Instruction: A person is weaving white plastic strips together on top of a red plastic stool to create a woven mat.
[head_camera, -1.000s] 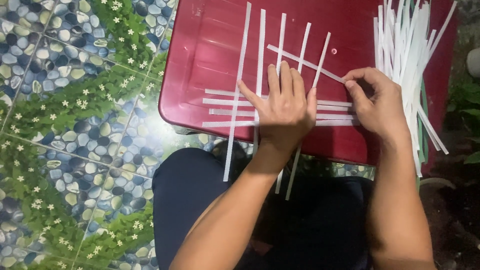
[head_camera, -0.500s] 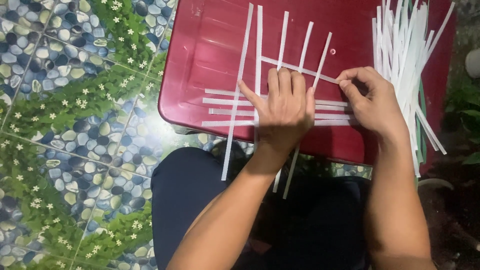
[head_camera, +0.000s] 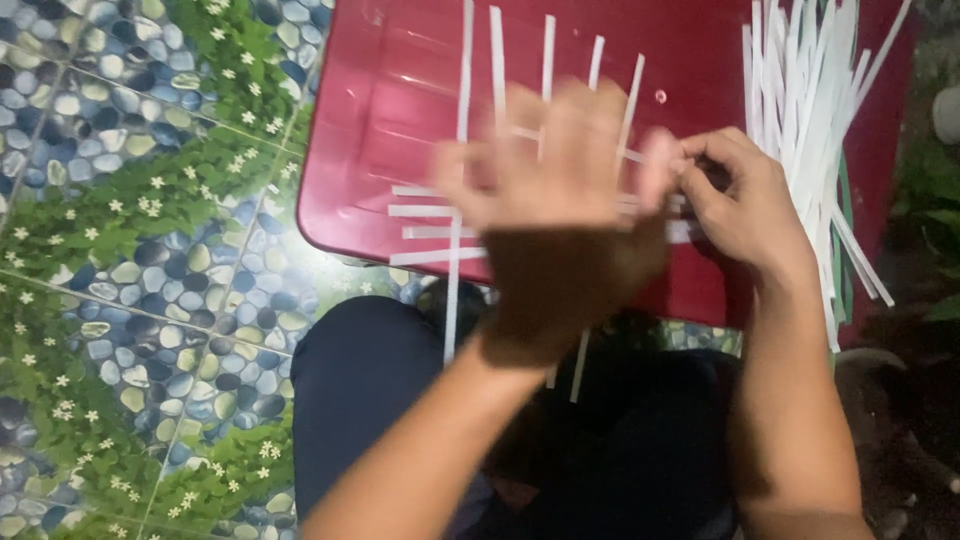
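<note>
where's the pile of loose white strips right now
In the head view the pile of loose white strips lies on the red tray's upper right part, just right of the right hand.

You are looking down at a floor (head_camera: 130, 250) of tiles with a picture of round blue and grey pebbles, green leaves and tiny white flowers. Thin lines run between the tiles. Light shines on them near the middle. On your far right it is dark, maybe bare ground (head_camera: 915, 400) with plants.
</note>
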